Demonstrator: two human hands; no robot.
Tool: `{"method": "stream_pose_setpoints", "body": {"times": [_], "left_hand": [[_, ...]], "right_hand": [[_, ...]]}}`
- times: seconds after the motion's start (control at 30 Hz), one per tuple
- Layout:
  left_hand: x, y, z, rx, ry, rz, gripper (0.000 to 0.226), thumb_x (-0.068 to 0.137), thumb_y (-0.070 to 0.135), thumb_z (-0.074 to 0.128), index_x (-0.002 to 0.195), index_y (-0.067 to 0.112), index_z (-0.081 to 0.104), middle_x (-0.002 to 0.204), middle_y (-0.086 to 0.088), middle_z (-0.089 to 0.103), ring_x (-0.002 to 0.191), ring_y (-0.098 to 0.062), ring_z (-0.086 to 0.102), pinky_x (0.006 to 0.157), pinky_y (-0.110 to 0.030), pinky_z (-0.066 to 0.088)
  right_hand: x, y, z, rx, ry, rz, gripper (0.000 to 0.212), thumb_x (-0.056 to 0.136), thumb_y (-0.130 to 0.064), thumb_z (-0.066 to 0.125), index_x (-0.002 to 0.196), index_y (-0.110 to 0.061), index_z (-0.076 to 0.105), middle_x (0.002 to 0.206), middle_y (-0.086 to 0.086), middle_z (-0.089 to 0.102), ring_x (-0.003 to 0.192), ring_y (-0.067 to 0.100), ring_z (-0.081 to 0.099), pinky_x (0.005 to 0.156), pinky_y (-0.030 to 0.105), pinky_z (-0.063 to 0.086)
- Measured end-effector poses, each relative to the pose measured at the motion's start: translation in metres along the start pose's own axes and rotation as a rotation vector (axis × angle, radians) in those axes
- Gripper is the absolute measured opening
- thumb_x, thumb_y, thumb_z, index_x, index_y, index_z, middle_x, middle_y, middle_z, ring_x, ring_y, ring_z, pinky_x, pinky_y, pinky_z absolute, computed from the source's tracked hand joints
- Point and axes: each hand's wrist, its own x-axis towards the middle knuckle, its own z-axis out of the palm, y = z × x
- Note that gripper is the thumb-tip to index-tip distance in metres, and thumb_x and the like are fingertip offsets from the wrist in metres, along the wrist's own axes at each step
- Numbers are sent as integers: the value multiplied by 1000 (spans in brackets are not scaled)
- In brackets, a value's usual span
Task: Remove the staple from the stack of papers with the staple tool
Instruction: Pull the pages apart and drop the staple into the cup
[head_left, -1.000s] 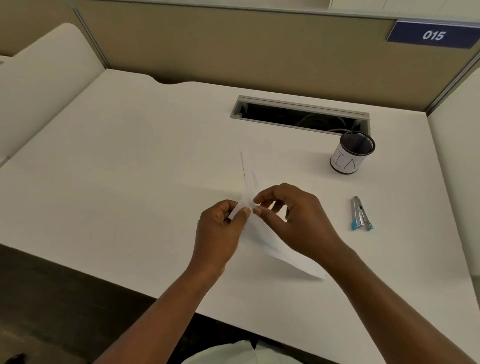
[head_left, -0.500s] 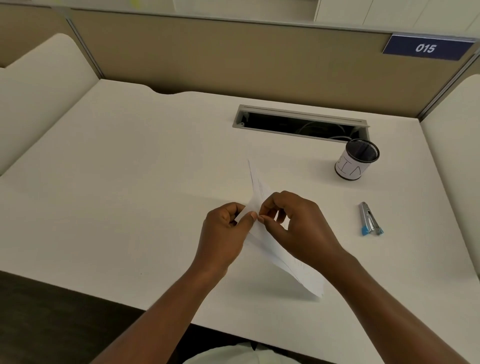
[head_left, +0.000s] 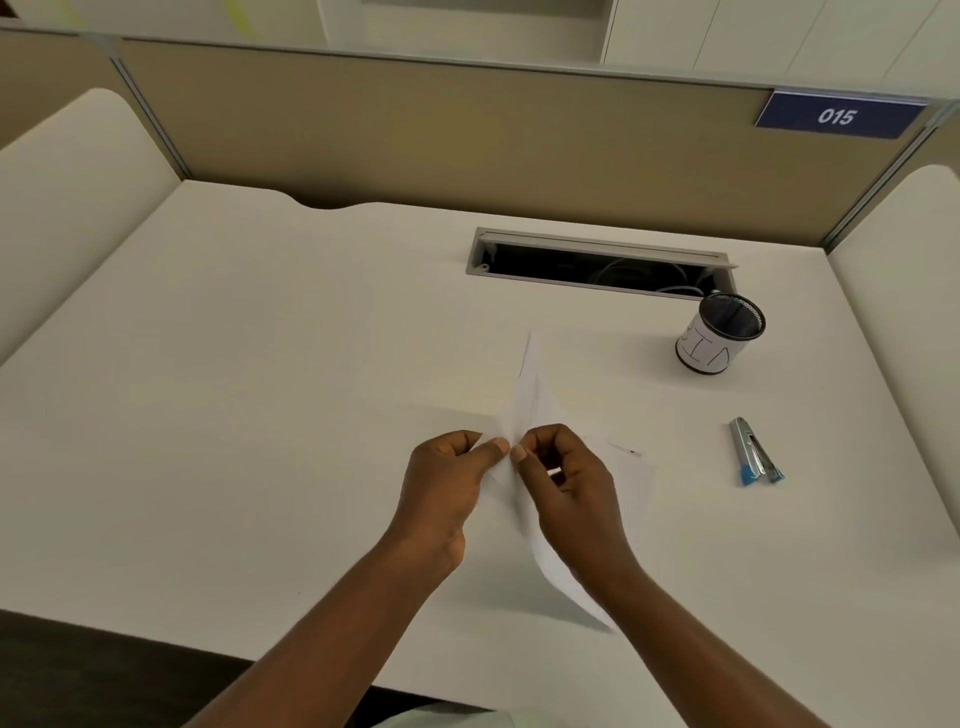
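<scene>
I hold the stack of white papers (head_left: 524, 405) edge-on above the white desk (head_left: 260, 364), near its middle. My left hand (head_left: 447, 493) pinches the sheets from the left with thumb and fingers. Facing it, my right hand (head_left: 566, 488) pinches them from the right, thumb tip almost touching the left thumb. One sheet (head_left: 631, 467) spreads flat to the right behind my right hand. The staple is too small to make out. The staple tool (head_left: 753, 452), silver with blue tips, lies on the desk to the right, apart from both hands.
A black mesh cup with a white paper label (head_left: 719, 332) stands at the back right. Behind it a cable slot (head_left: 597, 265) is cut into the desk. Beige partition walls (head_left: 467, 130) close the desk at the back and sides. The desk's front edge runs under my forearms.
The papers have turned more upright and edge-on between my hands, and a sheet now spreads to the right. The camera view has tilted upward a little. The staple tool has not moved.
</scene>
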Motion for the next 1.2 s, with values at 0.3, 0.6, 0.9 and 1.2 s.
{"method": "stream_pose_setpoints", "body": {"times": [0.3, 0.6, 0.9, 1.2], "left_hand": [[11, -5, -17, 313, 33, 164, 18, 92, 29, 71, 74, 27, 71, 62, 15, 70, 59, 8, 63, 50, -4, 44], [11, 4, -23, 21, -30, 12, 15, 91, 17, 70, 79, 13, 80, 80, -6, 80, 71, -16, 75, 60, -21, 55], [9, -3, -27, 321, 53, 212, 12, 90, 28, 70, 80, 25, 75, 75, 12, 76, 75, -7, 71, 64, -18, 58], [2, -10, -30, 496, 34, 406, 16, 91, 33, 70, 83, 20, 73, 72, 13, 71, 72, 3, 66, 53, -6, 47]], "right_hand": [[17, -22, -1, -709, -117, -416, 3, 89, -20, 65, 91, -20, 68, 85, -6, 64, 78, 17, 57, 62, 32, 49], [-1, -2, 32, 160, 38, 99, 12, 99, -18, 63, 89, -25, 66, 82, -9, 67, 72, 7, 56, 70, 24, 47], [-7, -5, 36, 184, 39, 212, 9, 96, -18, 65, 87, -19, 69, 77, -9, 68, 70, 4, 58, 68, 18, 47], [4, -28, 8, -836, -61, -347, 10, 92, -32, 68, 97, -24, 72, 92, -2, 64, 80, 19, 60, 68, 32, 48]]}}
